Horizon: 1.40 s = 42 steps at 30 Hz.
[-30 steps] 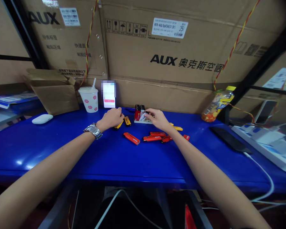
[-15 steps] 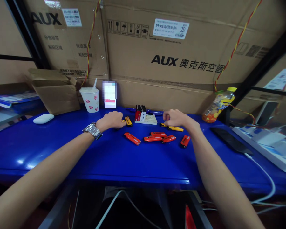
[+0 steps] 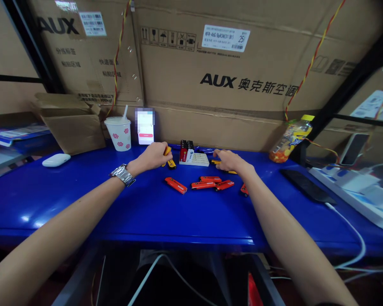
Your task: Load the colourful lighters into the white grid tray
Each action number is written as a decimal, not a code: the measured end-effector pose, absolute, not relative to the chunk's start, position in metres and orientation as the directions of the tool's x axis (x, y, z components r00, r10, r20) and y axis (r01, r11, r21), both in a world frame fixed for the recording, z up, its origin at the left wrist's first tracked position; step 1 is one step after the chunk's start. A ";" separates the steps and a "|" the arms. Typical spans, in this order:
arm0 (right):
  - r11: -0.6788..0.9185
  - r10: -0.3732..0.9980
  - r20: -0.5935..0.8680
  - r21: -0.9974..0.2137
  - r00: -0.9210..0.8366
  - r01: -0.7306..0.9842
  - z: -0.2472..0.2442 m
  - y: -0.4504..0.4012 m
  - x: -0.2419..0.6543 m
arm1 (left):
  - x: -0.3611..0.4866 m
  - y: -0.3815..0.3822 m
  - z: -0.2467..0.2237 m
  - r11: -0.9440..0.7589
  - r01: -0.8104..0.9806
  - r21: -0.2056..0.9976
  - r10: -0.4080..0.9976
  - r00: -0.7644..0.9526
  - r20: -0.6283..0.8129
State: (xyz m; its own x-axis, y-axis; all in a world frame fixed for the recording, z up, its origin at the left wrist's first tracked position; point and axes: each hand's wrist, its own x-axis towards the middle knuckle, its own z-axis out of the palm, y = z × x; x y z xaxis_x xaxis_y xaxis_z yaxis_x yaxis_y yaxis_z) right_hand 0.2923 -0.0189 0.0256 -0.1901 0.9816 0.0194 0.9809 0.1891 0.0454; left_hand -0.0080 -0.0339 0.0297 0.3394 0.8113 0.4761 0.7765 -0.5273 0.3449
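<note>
Hands apart: the left hand (image 3: 151, 156) has just picked up a yellow lighter (image 3: 167, 151) near the back edge of the desk (image 3: 83, 212), while the right hand (image 3: 230, 161) now hovers over another yellow lighter (image 3: 217, 162), behind the red lighters (image 3: 207, 185).

Glossy blue tabletop (image 3: 67, 204), smooth orange plastic lighters (image 3: 175, 185), matt cardboard cartons (image 3: 242, 127), polished metal link watch (image 3: 123, 175)

Desk (image 3: 83, 204): glossy blue, across the lower frame.
Upper left: white mouse (image 3: 56, 160), open cardboard box (image 3: 73, 131), dotted paper cup (image 3: 118, 134) with straw.
Centre back: lit phone (image 3: 146, 126), screen pixelated, against AUX carton (image 3: 210, 63).
Right: tilted plastic bottle (image 3: 291, 138), yellow cap; white power strip (image 3: 347, 191).
</note>
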 end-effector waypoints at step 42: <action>0.335 0.939 0.330 -0.813 -0.096 0.477 0.020 -0.033 0.247 | 0.018 -0.056 0.034 -0.343 0.256 0.904 0.939 0.126 0.321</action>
